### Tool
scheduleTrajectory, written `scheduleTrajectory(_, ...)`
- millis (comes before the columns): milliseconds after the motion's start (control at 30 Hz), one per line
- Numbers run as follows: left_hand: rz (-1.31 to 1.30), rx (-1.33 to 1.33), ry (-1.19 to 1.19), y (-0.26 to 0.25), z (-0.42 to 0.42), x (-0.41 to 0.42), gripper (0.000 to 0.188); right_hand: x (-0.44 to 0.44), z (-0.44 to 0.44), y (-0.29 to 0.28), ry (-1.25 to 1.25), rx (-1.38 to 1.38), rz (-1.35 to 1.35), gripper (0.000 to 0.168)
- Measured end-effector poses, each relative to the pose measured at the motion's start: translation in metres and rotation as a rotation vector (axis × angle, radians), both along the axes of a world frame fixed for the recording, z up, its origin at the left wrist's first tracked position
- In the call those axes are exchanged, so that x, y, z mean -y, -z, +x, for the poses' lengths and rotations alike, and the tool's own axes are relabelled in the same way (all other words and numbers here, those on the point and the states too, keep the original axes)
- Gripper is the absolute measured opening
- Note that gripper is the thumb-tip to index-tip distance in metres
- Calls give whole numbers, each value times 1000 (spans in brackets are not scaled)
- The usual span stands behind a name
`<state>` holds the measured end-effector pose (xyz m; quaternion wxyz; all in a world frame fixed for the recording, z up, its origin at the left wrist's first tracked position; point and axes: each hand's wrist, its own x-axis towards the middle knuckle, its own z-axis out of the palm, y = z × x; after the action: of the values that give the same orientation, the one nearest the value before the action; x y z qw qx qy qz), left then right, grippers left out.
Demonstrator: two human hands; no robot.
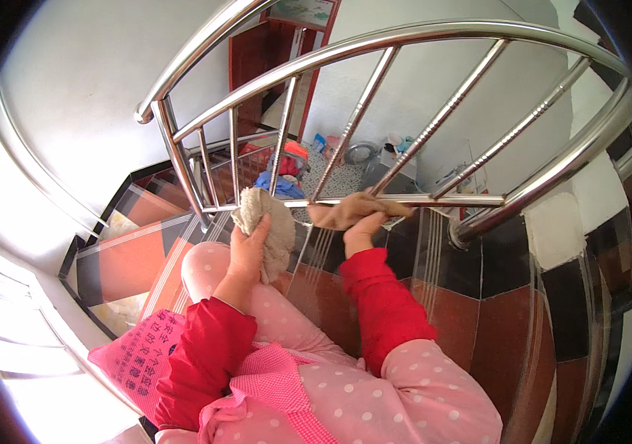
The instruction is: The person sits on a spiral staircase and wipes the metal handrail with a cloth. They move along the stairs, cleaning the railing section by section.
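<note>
My left hand [250,244] grips a crumpled beige cloth [278,233] above my bent knee, close to the lower rail of the stair railing. A brown cloth [343,212] lies over the lower rail [438,201] of the steel railing, and my right hand [367,228] holds it there, near the foot of an upright steel bar [404,157]. Some of the right fingers are hidden behind the cloth. The curved steel handrail [404,33] arches above both hands.
Red and black tiled stairs [449,316] wind around me. Beyond the railing, lower down, are a metal basin [360,152], blue cloth [280,186] and other items on a speckled floor. A thick steel post [537,188] stands at right; a window [27,355] is at lower left.
</note>
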<state>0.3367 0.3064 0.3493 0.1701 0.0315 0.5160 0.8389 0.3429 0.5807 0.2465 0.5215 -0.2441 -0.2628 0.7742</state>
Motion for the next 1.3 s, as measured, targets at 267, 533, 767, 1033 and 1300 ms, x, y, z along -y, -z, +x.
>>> scheduleTrajectory(267,-40,-15,32,-13,1,-3,38,32,-46,91,-433,123,-132,38)
scheduleTrajectory(533,80,-2,48,-1,1,-9,37,-28,32,-27,-282,146,-171,39)
scheduleTrajectory(767,143,-19,36,-5,0,-8,33,-99,128,-156,182,25,302,44)
scheduleTrajectory(1033,135,-11,6,-13,3,2,33,-91,143,-361,652,161,1032,63)
scheduleTrajectory(1300,152,-23,3,5,-8,-4,38,-129,119,-374,1048,714,1535,45)
